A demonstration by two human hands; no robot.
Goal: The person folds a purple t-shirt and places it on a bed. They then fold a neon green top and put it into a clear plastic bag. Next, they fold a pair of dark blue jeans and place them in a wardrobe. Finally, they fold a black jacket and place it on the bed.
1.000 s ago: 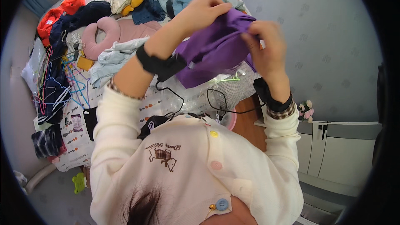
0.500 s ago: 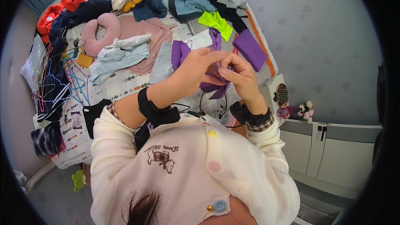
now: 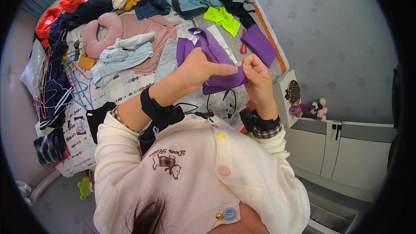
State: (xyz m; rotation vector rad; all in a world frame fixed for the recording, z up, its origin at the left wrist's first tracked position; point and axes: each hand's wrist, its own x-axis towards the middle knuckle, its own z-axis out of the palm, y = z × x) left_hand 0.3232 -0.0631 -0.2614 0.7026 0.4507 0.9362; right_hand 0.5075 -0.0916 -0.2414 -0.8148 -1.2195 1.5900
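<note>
A folded purple cloth piece is stretched between my two hands in front of me. The thumb of my left hand presses along its upper face, and the remaining fingers go under or behind it, out of sight. My right hand pinches the right corner of the cloth between thumb and fingertips. Beyond the cloth, a white sheet or card shows partly. Another flat, folded purple piece lies on the bed to the right, apart from my hands.
Clothes cover the bed: a neon-yellow piece, a light blue garment, dark blue jeans. A pink neck pillow and coloured hangers lie left. A white cabinet with flowers stands right.
The purple cloth has been spread out wider and shows more of its surface. My right hand has shifted slightly right, away from the left, which has turned thumb-up over the cloth.
</note>
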